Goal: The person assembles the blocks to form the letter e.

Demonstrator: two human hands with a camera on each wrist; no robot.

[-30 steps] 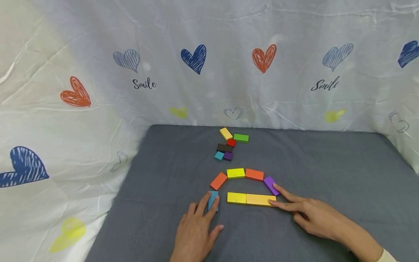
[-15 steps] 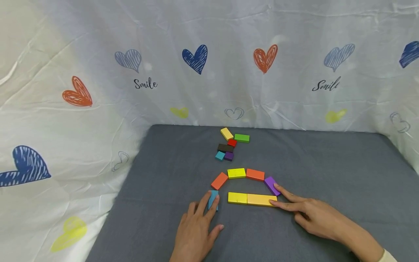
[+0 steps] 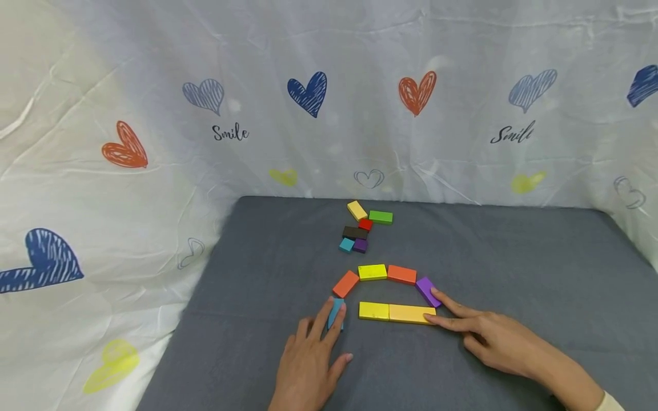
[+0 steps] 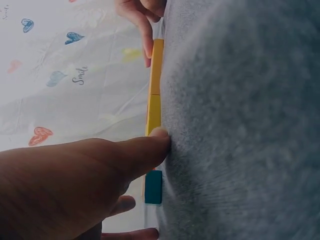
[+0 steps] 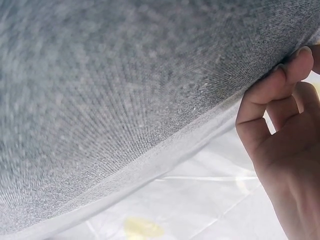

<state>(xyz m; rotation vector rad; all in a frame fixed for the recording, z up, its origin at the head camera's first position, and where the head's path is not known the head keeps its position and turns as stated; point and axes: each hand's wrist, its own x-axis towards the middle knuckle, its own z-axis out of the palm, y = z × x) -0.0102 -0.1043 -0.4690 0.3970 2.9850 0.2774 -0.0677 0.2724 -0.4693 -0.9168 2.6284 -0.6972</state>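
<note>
My left hand rests two extended fingers on a blue block, its thumb held off to the side. In the left wrist view the blue block shows its end beyond the thumb. My right hand touches a purple block with one straight finger and the right end of a light orange block with another; its remaining fingers are bent under. A yellow block lies end to end with the light orange one. Orange, yellow and orange-red blocks form an arch above.
Farther back lie a pale yellow block, a green block, a red block, a black block, a small blue block and a dark purple block. A heart-printed white sheet hangs behind the grey cloth.
The whole view shifts slightly to the right. My left fingers and the blue block tilt a little; the right hand keeps its place on its two blocks.
</note>
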